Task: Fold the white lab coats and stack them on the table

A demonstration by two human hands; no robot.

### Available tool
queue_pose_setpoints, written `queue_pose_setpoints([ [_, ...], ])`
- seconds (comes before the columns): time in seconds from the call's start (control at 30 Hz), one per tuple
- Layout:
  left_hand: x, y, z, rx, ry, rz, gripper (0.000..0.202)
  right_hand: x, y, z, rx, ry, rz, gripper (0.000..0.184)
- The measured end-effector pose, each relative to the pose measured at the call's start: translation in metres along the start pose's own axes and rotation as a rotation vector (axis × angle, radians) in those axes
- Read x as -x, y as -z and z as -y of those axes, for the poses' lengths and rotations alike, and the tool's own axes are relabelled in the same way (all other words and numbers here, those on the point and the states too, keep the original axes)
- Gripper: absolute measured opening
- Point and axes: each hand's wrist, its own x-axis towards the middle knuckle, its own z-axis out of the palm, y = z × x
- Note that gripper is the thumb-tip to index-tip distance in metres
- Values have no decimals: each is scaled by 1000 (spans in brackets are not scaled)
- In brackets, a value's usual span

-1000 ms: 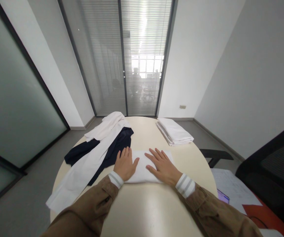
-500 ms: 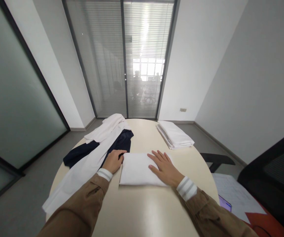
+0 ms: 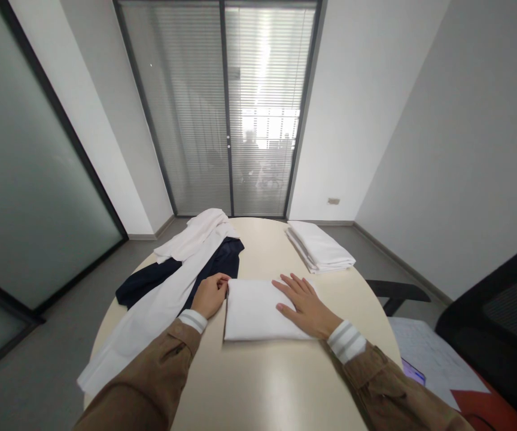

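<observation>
A folded white cloth (image 3: 252, 314) lies flat on the round table (image 3: 249, 383) in front of me. My left hand (image 3: 211, 294) is at its far left corner, thumb and fingers drawn together on the edge in a pinch. Across the cloth's right part rests my right hand (image 3: 306, 305), palm down with its fingers spread. That hand covers the far right corner. Just left of my left hand are a loose white garment (image 3: 151, 314) and a dark navy garment (image 3: 218, 261), partly overlapping.
A stack of folded white cloth (image 3: 321, 246) sits at the table's far right. To the right stand a black chair (image 3: 496, 311) and, lower, papers (image 3: 433, 347) with a phone (image 3: 413, 371). A glass partition with blinds (image 3: 261, 179) is behind the table.
The folded cloth has shifted slightly right, along with my right hand. My left hand's fingers have drawn in from reaching past the corner to a pinch at the edge.
</observation>
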Motion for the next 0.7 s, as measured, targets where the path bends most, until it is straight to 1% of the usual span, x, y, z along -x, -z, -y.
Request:
queue_pose_setpoints([
  [0.03,2,1,-5,8,-19,-58,26,0,0,0,3,-1,-5,67],
  [0.07,5,2,-10,20,-66,-110,29,0,-1,0,4,-2,-10,67],
  [0.1,9,3,-16,32,-146,-133,32,0,-1,0,5,-1,-17,66],
  [0.13,14,2,-23,39,-248,-110,36,0,-2,0,5,1,-22,66],
  [0.17,19,1,-29,30,-364,-33,40,0,-2,0,5,4,-27,65],
  [0.2,25,-1,-35,-9,-470,89,45,-1,-3,0,5,6,-34,65],
  [0.23,31,-4,-39,-74,-543,212,51,-1,-4,-1,5,5,-45,64],
  [0.27,36,-7,-42,-152,-582,314,56,-2,-5,-3,6,-4,-61,63],
  [0.3,40,-10,-43,-231,-594,391,60,-2,-6,-6,8,-26,-84,61],
  [0.37,45,-16,-44,-356,-575,462,65,-3,-8,-16,14,-119,-156,58],
  [0.43,46,-18,-43,-424,-555,485,67,-4,-8,-31,10,-234,-247,54],
  [0.5,46,-18,-43,-463,-542,485,68,-5,-7,-47,-41,-309,-330,51],
  [0.6,48,-16,-44,-502,-524,474,70,-4,-5,-68,-263,-354,-390,51],
  [0.7,50,-16,-45,-517,-506,456,75,-3,-1,-74,-530,-376,-431,52],
])
